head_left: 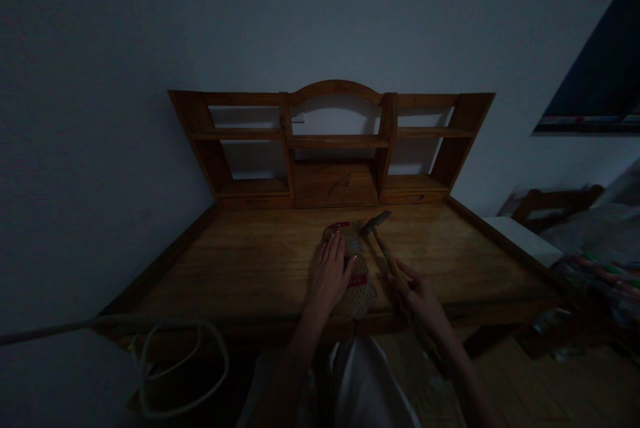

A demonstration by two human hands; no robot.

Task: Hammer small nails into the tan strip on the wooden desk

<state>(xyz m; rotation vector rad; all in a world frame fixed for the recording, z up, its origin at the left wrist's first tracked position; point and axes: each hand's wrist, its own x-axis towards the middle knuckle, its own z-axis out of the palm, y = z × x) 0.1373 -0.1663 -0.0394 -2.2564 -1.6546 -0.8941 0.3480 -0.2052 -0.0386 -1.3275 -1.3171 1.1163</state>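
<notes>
On the wooden desk [240, 261] lies a flat, tan patterned item with red bands [361, 295]; its kind is hard to tell in the dim light. My left hand [331, 268] rests flat across its left side, fingers stretched out toward the desk's back. My right hand [417, 295] is wrapped round the wooden handle of a hammer [385, 248]. The hammer's dark metal head is just right of the item's far end, low over the desk; whether it touches the desk I cannot tell.
A wooden shelf unit [334, 141] stands along the desk's back against the wall. At lower left hangs a looped pale cable [225, 355]. Right of the desk are a white surface [523, 238], a wooden chair back [560, 205] and a blurred heap of bags [600, 275].
</notes>
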